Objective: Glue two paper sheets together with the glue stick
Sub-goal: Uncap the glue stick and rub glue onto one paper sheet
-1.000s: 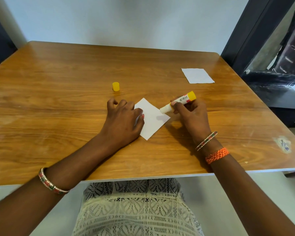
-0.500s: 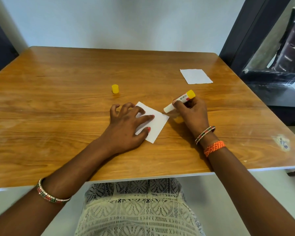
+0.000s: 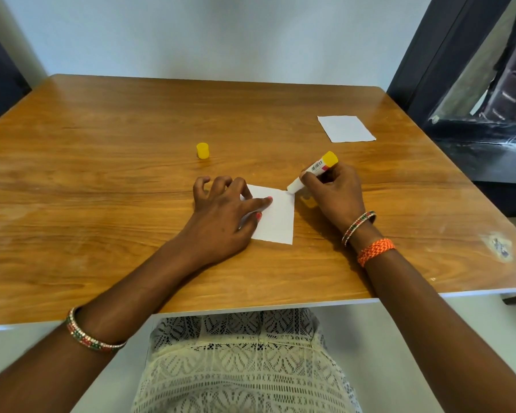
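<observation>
A small white paper sheet (image 3: 277, 217) lies on the wooden table (image 3: 102, 180) in front of me. My left hand (image 3: 224, 213) rests flat on its left part, fingers spread, pinning it down. My right hand (image 3: 334, 192) grips an uncapped glue stick (image 3: 312, 172), white with a yellow end, tilted so its tip touches the sheet's far right corner. A second white sheet (image 3: 344, 128) lies apart at the table's far right. The yellow cap (image 3: 203, 150) stands alone beyond my left hand.
A wall runs along the table's far edge. A dark door frame (image 3: 429, 55) and dark furniture (image 3: 489, 138) stand to the right of the table. The table's near edge is right above my lap.
The sheet has turned under my left hand, which now has its fingers spread flat. The glue stick's tip has shifted from the sheet's right edge to its far right corner.
</observation>
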Available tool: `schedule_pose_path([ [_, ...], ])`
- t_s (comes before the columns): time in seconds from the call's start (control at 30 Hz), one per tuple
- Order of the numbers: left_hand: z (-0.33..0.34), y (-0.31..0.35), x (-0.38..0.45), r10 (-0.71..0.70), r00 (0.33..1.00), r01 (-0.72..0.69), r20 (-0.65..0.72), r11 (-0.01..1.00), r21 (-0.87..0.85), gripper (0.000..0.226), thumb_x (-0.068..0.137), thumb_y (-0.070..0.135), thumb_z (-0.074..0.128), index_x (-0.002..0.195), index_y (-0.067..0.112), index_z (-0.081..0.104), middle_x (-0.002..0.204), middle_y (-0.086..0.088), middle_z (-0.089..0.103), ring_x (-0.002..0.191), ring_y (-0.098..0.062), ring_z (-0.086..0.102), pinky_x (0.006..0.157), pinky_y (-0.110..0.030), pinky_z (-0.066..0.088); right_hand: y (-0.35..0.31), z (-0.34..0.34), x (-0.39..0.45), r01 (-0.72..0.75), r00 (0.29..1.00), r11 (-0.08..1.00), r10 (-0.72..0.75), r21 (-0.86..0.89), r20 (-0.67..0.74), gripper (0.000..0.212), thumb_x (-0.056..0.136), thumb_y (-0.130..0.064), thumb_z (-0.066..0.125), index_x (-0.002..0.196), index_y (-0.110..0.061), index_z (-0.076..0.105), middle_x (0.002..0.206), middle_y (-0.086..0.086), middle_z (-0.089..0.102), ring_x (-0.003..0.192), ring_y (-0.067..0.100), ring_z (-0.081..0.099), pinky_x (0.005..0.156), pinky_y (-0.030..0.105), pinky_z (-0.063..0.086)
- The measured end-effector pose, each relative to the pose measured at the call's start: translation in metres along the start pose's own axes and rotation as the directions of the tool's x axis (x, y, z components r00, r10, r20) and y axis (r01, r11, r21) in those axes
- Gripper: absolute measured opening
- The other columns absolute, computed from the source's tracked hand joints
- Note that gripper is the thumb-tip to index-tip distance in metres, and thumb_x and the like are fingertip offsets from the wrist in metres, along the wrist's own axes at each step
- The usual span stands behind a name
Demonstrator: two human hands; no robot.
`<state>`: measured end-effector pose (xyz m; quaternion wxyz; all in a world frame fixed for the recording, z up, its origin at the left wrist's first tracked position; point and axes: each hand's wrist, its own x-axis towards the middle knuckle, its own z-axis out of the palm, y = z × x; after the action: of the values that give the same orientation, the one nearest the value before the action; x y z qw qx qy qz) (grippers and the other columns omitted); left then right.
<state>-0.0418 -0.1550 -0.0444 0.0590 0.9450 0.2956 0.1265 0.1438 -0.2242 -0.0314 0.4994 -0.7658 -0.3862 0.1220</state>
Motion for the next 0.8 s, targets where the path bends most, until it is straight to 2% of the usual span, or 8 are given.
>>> schedule_pose_path([
  [0.1, 0.000, 0.000, 0.000, 0.002, 1.000, -0.002, -0.009, 1.000, -0.004, 0.048, 0.088, 0.048, 0.024, 0.131, 0.044, 0.045, 0.123, 0.002, 0.047, 0.128, -0.020, 0.028, 0.105, -0.046, 0.005, 0.001, 0.000, 0.001, -0.004, 1.000, 1.000, 0.004, -0.030, 0.009, 0.015, 0.078, -0.035, 0.067, 0.086, -0.023, 0.064, 0.085, -0.005, 0.066, 0.082, 0.017, 0.066, 0.083, 0.050, 0.053],
  [0.23, -0.001, 0.001, 0.000, -0.001, 1.000, 0.000, -0.007, 1.000, -0.009, 0.049, 0.088, 0.048, 0.023, 0.131, 0.044, 0.044, 0.123, 0.002, 0.046, 0.128, -0.019, 0.027, 0.104, -0.044, 0.003, 0.000, -0.001, -0.002, -0.001, 1.000, 0.999, 0.002, -0.048, 0.012, 0.013, 0.078, -0.033, 0.066, 0.083, -0.022, 0.063, 0.076, -0.011, 0.062, 0.079, 0.016, 0.066, 0.083, 0.052, 0.052],
  [0.37, -0.002, 0.001, 0.000, 0.000, 1.000, 0.000, -0.011, 1.000, -0.006, 0.048, 0.088, 0.048, 0.024, 0.131, 0.044, 0.045, 0.122, 0.002, 0.046, 0.127, -0.020, 0.028, 0.103, -0.043, 0.003, -0.001, -0.003, -0.009, 0.007, 0.999, 0.999, -0.006, -0.038, 0.039, 0.017, 0.079, -0.030, 0.067, 0.087, -0.016, 0.066, 0.081, -0.005, 0.065, 0.079, 0.016, 0.067, 0.079, 0.049, 0.055],
  [0.5, -0.002, 0.001, -0.001, 0.006, 1.000, -0.006, -0.016, 1.000, -0.004, 0.047, 0.088, 0.047, 0.026, 0.131, 0.043, 0.045, 0.120, 0.001, 0.047, 0.126, -0.021, 0.030, 0.103, -0.044, 0.005, -0.001, -0.007, -0.017, 0.028, 0.998, 0.999, -0.026, -0.029, 0.055, 0.023, 0.077, -0.032, 0.066, 0.091, -0.013, 0.068, 0.086, -0.002, 0.067, 0.081, 0.015, 0.065, 0.081, 0.049, 0.054],
  [0.67, -0.003, 0.002, 0.000, 0.021, 1.000, -0.021, -0.019, 1.000, 0.021, 0.047, 0.088, 0.045, 0.025, 0.131, 0.046, 0.043, 0.114, 0.000, 0.047, 0.122, -0.022, 0.033, 0.100, -0.043, 0.005, -0.001, -0.009, -0.024, 0.069, 0.995, 0.997, -0.067, -0.029, 0.079, 0.024, 0.080, -0.024, 0.066, 0.095, -0.006, 0.068, 0.094, 0.006, 0.069, 0.075, 0.008, 0.061, 0.065, 0.026, 0.053],
  [0.8, -0.003, 0.003, -0.001, 0.015, 1.000, -0.014, -0.016, 1.000, 0.022, 0.048, 0.087, 0.045, 0.024, 0.131, 0.047, 0.043, 0.115, 0.000, 0.046, 0.123, -0.021, 0.032, 0.101, -0.043, 0.004, 0.000, -0.011, -0.028, 0.068, 0.995, 0.997, -0.065, -0.033, 0.073, 0.021, 0.079, -0.025, 0.066, 0.090, -0.007, 0.069, 0.084, 0.001, 0.068, 0.073, 0.011, 0.063, 0.066, 0.035, 0.056],
])
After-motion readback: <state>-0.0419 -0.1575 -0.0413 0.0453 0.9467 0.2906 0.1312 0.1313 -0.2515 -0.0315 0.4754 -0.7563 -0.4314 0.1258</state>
